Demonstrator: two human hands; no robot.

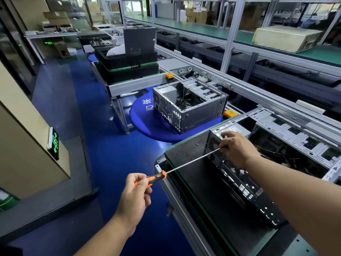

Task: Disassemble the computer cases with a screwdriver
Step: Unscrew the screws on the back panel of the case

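Slipping is your main risk: you hold the screwdriver [162, 173] far out at the tail of its orange-and-black handle, and the long thin shaft reaches all the way across the dark mat [186, 150] to the rear corner of the computer case [239, 174]. With that much length between your grip and the tip, a small wobble at the handle could lever the tip out of the screw head, chew the head up, or send the tip skating across the perforated back panel towards your other fingers.

Your left hand [135, 191] is curled round the handle's end, thumb and fingers pinching it lightly rather than wrapping it in a full fist, which looks better suited to spinning than to pushing hard.

Further right, your right hand [238, 148] sits on the top rear corner of the case, fingers bent over the edge, with thumb and forefinger closed on the shaft near its tip to steer it. The tip itself is hidden behind that hand, so I cannot tell whether it is seated in a screw. The case lies open-side-up on the mat at the bench edge; a second open case [190, 104] stands well apart on the blue round table [147, 124] beyond.
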